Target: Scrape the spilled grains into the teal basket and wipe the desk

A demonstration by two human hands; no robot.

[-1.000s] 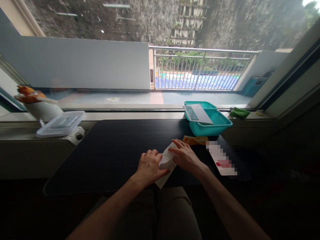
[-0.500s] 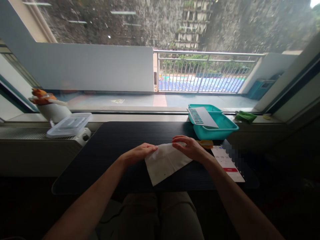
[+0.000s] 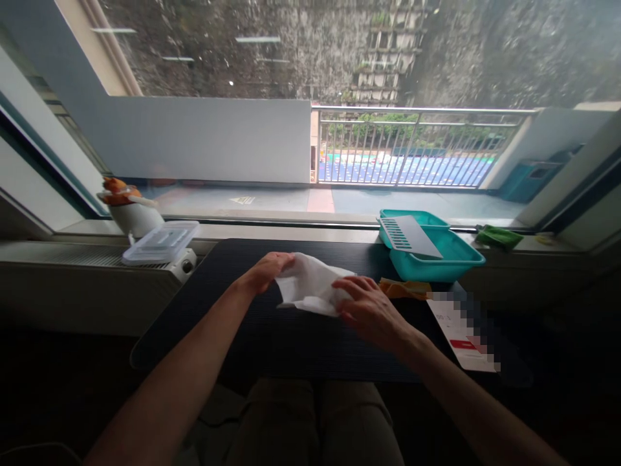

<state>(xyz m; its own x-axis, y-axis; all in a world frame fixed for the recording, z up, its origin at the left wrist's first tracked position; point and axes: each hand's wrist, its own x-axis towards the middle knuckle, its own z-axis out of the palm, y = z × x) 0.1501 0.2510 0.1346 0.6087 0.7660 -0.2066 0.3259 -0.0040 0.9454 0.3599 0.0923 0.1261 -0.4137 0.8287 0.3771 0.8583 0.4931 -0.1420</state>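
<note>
White sheet, cloth or tissue (image 3: 308,285), over mid-table (image 3: 194,336), between far and near edges; lifted or resting, can't tell. Left hand (image 3: 269,268) pinches its left end; right hand (image 3: 371,307), fingers curled, at its right end. Moments ago flatter, corner towards near edge; now rumpled, so apparently still being handled.

A dark worktop (image 3: 291,349) with rounded near corners and a fine grain carries a teal basket (image 3: 434,268) at its far right corner. Toward the right edge lie a crumpled orange piece, perhaps cloth, just before the basket, and a partly pixelated white-faced slab (image 3: 451,327).
</note>
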